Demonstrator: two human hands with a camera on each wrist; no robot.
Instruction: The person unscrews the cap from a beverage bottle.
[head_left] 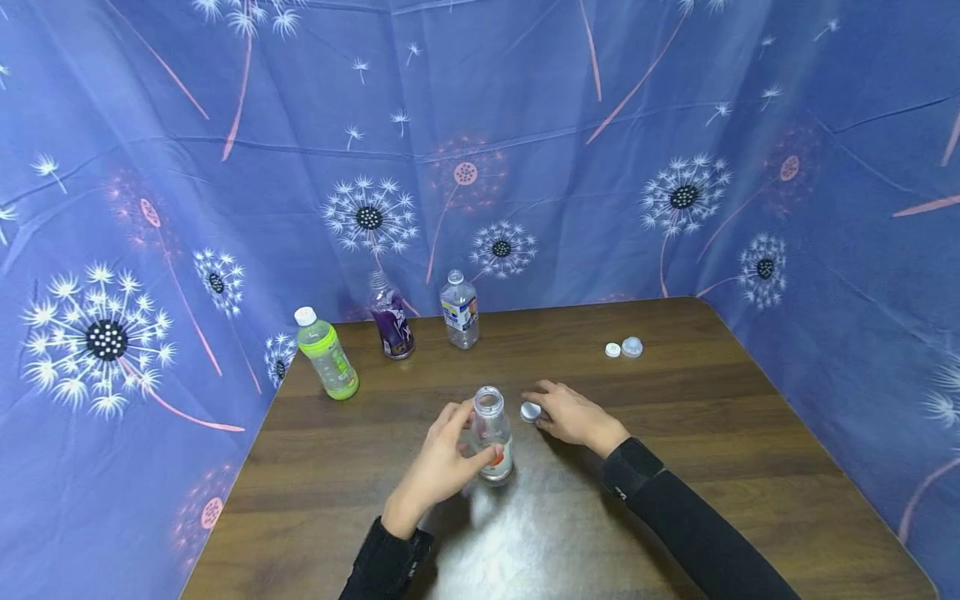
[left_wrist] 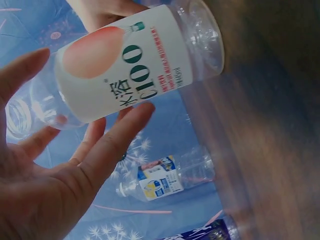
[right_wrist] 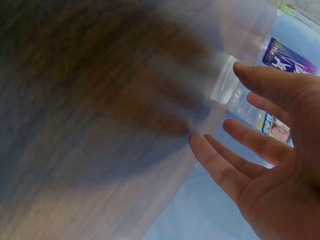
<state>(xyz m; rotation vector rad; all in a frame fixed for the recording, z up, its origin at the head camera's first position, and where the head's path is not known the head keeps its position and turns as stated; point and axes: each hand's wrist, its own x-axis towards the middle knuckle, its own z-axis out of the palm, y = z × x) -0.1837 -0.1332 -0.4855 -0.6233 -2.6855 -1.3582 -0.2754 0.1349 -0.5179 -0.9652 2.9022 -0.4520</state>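
Note:
A clear bottle (head_left: 489, 429) without a cap stands upright on the table. Its white label (left_wrist: 122, 62) shows a peach-coloured fruit. My left hand (head_left: 438, 467) holds it loosely from the left, thumb across the front and fingers along the far side. Just right of the bottle, a silvery-white screw cap (head_left: 531, 412) lies flat on the wood. Over this cap is my right hand (head_left: 573, 417), fingers spread apart. In the right wrist view the thumb tip overlaps the edge of the ribbed cap (right_wrist: 226, 80).
Along the table's back left stand a green bottle (head_left: 330, 362) with a white cap, an uncapped purple-labelled bottle (head_left: 393, 325) and an uncapped clear bottle (head_left: 461, 312). Two loose caps, one white (head_left: 612, 350) and one translucent (head_left: 632, 347), lie back right. A blue dandelion-print cloth (head_left: 570, 208) hangs behind.

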